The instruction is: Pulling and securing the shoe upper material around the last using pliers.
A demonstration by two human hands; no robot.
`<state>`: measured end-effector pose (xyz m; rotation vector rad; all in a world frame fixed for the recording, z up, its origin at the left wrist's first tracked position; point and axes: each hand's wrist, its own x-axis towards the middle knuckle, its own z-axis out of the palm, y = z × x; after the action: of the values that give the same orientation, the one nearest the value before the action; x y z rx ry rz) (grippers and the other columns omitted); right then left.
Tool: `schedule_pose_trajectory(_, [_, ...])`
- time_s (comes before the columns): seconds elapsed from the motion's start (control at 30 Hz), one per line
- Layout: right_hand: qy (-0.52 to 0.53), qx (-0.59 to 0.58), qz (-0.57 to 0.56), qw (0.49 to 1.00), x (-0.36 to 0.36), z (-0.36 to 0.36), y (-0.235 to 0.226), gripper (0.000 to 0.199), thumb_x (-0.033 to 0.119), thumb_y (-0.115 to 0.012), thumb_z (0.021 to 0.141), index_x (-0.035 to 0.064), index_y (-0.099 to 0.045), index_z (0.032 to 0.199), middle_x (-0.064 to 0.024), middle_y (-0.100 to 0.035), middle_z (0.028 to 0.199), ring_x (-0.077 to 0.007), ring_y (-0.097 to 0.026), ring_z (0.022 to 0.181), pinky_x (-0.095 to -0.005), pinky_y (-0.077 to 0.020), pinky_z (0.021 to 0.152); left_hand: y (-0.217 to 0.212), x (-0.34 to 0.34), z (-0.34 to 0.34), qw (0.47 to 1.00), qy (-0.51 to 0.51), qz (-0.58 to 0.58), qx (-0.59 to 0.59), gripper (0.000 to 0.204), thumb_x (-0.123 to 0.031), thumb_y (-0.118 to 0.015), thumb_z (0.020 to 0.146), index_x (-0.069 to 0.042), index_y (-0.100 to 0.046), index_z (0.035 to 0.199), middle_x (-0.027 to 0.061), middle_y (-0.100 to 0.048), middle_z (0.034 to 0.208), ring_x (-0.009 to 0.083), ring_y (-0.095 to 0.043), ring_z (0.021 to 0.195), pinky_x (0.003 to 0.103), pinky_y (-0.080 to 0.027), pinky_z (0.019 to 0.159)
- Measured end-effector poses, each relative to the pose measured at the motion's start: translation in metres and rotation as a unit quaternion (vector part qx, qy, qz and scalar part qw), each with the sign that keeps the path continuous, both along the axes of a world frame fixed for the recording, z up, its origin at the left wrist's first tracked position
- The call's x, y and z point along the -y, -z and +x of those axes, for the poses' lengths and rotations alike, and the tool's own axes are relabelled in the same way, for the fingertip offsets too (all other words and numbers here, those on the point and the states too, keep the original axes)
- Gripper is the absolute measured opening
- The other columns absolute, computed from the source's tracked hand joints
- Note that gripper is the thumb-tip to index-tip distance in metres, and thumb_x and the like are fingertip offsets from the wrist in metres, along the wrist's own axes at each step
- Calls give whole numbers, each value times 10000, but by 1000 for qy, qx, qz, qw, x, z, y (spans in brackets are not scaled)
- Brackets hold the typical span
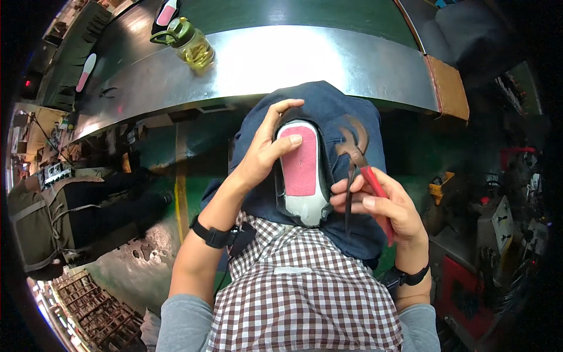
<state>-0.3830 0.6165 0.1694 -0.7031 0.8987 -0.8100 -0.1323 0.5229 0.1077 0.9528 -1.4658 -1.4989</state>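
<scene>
Shoe form (pixel 300 170): rested sole-up on lap (pixel 334 97), steadied, apparently, by clasped fingers of left hand (pixel 261 155) at 10 o'clock | pincers (pixel 358 157): at 2 o'clock, handles gripped by right hand (pixel 394 205), seemingly for leverage

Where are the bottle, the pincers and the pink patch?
Bottle (pixel 195 50), head view: its see-through body.
Pincers (pixel 358 157), head view: the metal pivot.
Pink patch (pixel 299 168), head view: its middle.

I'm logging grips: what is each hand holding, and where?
Left hand: pink-faced shoe piece, by its far end. Right hand: pincers, by the red handle.
</scene>
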Motion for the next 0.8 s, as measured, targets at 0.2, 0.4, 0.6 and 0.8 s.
schedule_pose_trajectory(0.2, [-32, 126, 65, 989, -15, 3, -12, 422, -10, -560, 857, 15, -430, 1259, -308, -526, 1316, -355, -617, 1161, -477, -519, 988, -6, -19, -4, 999, 0, 3, -41, 548, -234, -582, 927, -13, -424, 1402, 104, -484, 1324, 186, -416, 1300, 323, -308, 1109])
schedule_pose_trajectory(0.4, [-89, 87, 107, 986, -27, -8, -19, 355, -3, -531, 827, -5, -516, 1182, -301, -514, 1355, -387, -582, 1219, -490, -491, 1011, -6, -29, 9, 995, -36, -75, 52, 561, -280, -589, 925, -33, -492, 1420, 179, -409, 1442, 249, -399, 1351, 356, -305, 1122])
schedule_pose_trajectory(0.6, [-163, 73, 118, 977, -18, -9, -38, 567, -11, -519, 794, -35, -471, 1358, -240, -459, 1459, -351, -504, 1331, -436, -428, 1074, -12, -24, 17, 987, 8, -150, 56, 516, -235, -570, 917, -57, -510, 1397, 173, -512, 1376, 265, -538, 1226, 377, -467, 984])
schedule_pose_trajectory(0.8, [-203, 47, 120, 971, -8, -7, -48, 643, 48, -589, 841, -63, -375, 1437, -234, -455, 1452, -353, -511, 1322, -439, -464, 1040, -19, -39, 4, 980, -101, -126, 121, 348, -199, -555, 907, 3, -480, 1182, 130, -589, 1285, 118, -549, 828, 287, -486, 787])
